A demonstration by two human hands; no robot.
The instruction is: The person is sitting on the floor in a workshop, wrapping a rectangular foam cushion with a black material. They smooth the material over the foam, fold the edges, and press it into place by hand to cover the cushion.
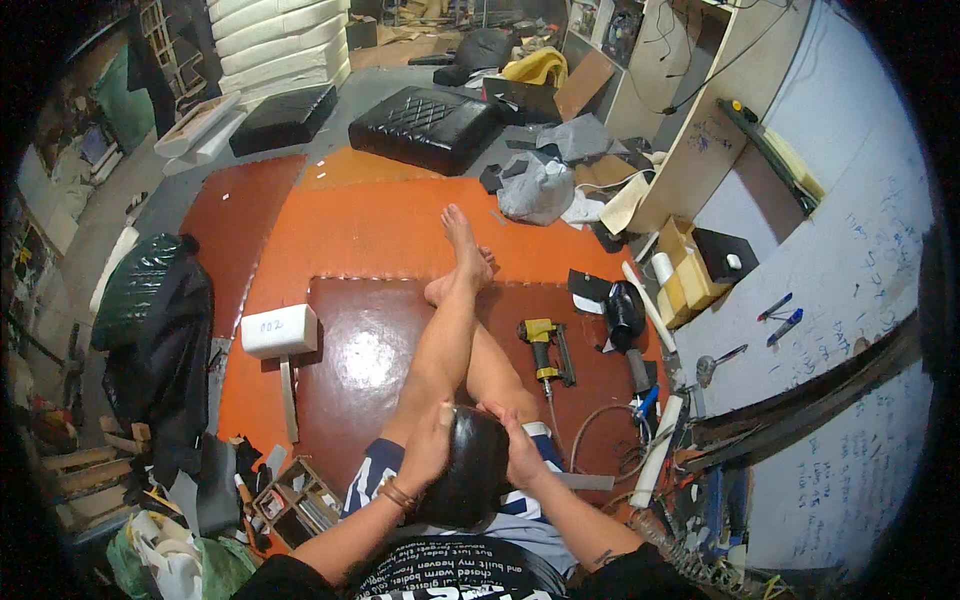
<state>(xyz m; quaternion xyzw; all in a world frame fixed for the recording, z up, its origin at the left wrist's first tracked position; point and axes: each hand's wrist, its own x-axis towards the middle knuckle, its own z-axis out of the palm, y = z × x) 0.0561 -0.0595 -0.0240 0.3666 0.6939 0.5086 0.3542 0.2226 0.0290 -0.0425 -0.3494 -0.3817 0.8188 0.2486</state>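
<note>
A glossy black padded piece (474, 468), rounded like a small upholstered cushion, rests on my lap. My left hand (428, 450) is closed around its left side, with the fingers partly hidden. On the other side, my right hand (518, 447) grips the upper right edge, fingertips against the black cover. Past my right knee, a yellow and black air stapler (545, 352) lies on the mat with its hose attached. To the left of my legs sits a white foam block (280, 332) with handwritten marks, a narrow strip (288, 400) extending from it.
Orange and brown mats (370, 225) cover the floor. Black covered cushions (425, 128) lie farther off, below stacked white foam (280, 45). Black sheet material (160, 350) is heaped at left. A wooden tray of small parts (300, 500) stands near my left forearm; grey plastic bags (538, 188) lie at right.
</note>
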